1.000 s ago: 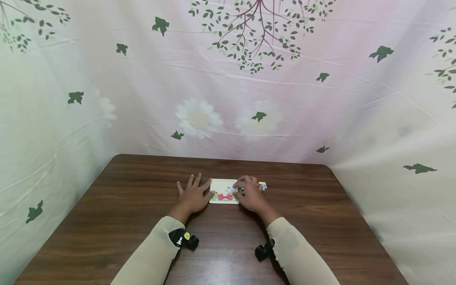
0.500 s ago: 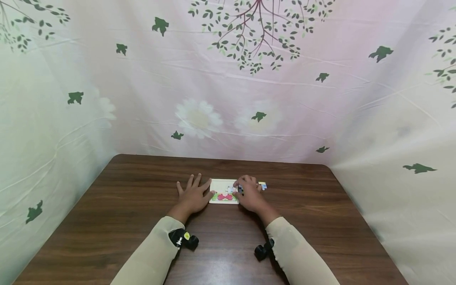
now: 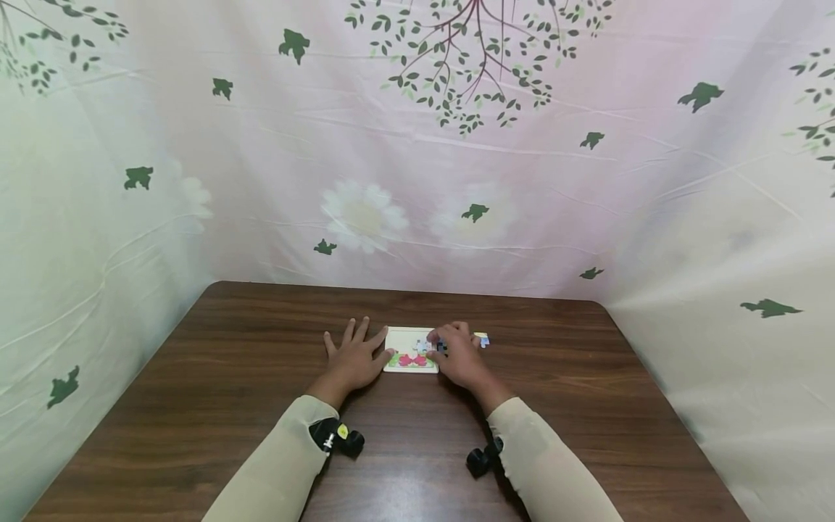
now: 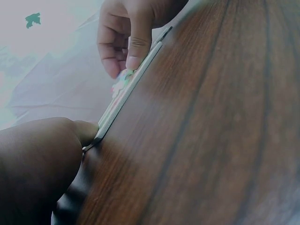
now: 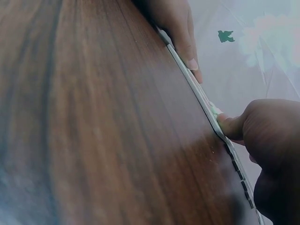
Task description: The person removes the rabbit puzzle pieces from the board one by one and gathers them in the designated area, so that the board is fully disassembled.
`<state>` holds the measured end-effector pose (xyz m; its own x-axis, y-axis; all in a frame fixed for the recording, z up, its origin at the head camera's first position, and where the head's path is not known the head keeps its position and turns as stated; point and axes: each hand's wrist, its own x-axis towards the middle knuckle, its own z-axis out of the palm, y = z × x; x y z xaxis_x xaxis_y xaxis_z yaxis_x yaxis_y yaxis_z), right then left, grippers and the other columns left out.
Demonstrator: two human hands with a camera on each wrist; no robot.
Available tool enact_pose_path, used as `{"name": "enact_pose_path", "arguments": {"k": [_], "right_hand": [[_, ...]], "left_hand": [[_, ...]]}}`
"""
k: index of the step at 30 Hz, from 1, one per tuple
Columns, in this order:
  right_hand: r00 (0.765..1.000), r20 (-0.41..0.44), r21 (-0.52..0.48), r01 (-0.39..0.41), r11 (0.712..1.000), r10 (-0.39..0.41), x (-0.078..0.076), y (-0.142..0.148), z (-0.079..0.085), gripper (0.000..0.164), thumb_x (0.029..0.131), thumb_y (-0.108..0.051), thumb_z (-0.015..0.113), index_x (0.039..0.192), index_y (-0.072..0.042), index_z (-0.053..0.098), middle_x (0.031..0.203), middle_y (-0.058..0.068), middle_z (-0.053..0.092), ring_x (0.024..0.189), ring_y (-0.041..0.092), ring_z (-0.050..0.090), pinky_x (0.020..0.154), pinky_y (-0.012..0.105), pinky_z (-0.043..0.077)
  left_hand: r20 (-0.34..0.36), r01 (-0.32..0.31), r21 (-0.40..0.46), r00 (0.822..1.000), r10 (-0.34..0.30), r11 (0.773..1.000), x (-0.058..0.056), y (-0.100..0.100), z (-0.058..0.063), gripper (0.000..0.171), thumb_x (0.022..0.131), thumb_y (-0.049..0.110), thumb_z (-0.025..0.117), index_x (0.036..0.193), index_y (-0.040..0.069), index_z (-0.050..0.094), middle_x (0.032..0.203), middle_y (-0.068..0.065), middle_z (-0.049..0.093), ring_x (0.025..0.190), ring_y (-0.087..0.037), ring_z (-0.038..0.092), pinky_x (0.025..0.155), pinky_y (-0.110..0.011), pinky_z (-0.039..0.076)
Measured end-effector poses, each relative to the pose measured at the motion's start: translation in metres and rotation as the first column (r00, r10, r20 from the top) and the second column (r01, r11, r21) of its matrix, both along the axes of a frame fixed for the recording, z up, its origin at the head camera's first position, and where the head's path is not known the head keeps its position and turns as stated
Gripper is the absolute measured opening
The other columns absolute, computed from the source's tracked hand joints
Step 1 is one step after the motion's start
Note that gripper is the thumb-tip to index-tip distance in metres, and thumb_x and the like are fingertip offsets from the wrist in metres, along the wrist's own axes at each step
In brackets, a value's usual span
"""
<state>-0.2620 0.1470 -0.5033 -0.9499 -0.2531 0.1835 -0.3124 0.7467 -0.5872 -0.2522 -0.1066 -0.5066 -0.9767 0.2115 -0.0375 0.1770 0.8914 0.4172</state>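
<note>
A white puzzle tray (image 3: 399, 338) lies flat on the table, with a row of pink and green puzzle pieces (image 3: 411, 360) along its near side. My left hand (image 3: 354, 364) has its fingers spread; its thumb and index finger touch the tray's left edge. Over the tray's right end, my right hand (image 3: 459, 357) pinches a small pale blue puzzle piece (image 3: 420, 346) between thumb and fingers. In the left wrist view the right thumb and fingertips come down at the pieces on the tray. The right hand partly hides the tray's right end.
Another loose puzzle piece (image 3: 483, 339) lies right of the tray, and more pieces show partly under the right hand. The brown wooden table (image 3: 404, 449) has a printed cloth (image 3: 404, 145) behind it and at both sides.
The pale blue piece under the right fingertips has turned slightly and shows more clearly. The right fingers have shifted a little. My left hand and the tray look unmoved.
</note>
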Motion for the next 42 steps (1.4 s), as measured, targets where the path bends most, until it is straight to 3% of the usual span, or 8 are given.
{"name": "enact_pose_path", "arguments": {"k": [8,17,26,42], "right_hand": [[0.999,0.032,0.012,0.024,1.0,-0.024,0.0,-0.003,0.003,0.016,0.104,-0.018,0.076,0.12,-0.015,0.076,0.132,0.007,0.074,0.144,0.034,0.044,0.114,0.064,0.024],[1.0,-0.015,-0.003,0.014,1.0,-0.014,0.001,0.0,0.003,0.016,0.106,-0.017,0.073,0.121,-0.012,0.071,0.136,0.009,0.067,0.146,0.037,0.043,0.113,0.068,0.024],[0.998,-0.063,-0.029,0.026,0.999,-0.027,0.001,0.021,0.002,0.018,0.104,-0.012,0.073,0.121,-0.01,0.071,0.139,0.013,0.064,0.144,0.041,0.044,0.11,0.07,0.023],[0.998,-0.05,-0.081,0.02,0.997,-0.024,0.003,0.062,0.0,0.018,0.103,-0.011,0.072,0.121,-0.008,0.07,0.142,0.017,0.061,0.145,0.044,0.04,0.11,0.07,0.022]], "left_hand": [[0.0,-0.006,-0.005,1.0,0.006,1.0,0.0,-0.001,0.001,0.067,0.112,0.061,0.047,0.172,0.033,0.037,0.185,-0.013,0.015,0.173,-0.043,0.004,0.125,-0.085,-0.009],[-0.006,0.005,-0.004,1.0,-0.005,1.0,0.001,-0.001,-0.002,0.066,0.112,0.062,0.046,0.172,0.034,0.038,0.185,-0.013,0.016,0.173,-0.043,0.005,0.125,-0.086,-0.007],[-0.012,0.004,-0.006,1.0,-0.004,1.0,0.001,0.001,-0.001,0.066,0.112,0.062,0.045,0.171,0.033,0.039,0.185,-0.012,0.016,0.173,-0.043,0.006,0.126,-0.086,-0.007],[0.004,0.0,-0.015,1.0,0.0,1.0,0.002,-0.001,0.001,0.066,0.113,0.061,0.045,0.172,0.033,0.038,0.185,-0.013,0.015,0.173,-0.043,0.004,0.126,-0.085,-0.008]]}}
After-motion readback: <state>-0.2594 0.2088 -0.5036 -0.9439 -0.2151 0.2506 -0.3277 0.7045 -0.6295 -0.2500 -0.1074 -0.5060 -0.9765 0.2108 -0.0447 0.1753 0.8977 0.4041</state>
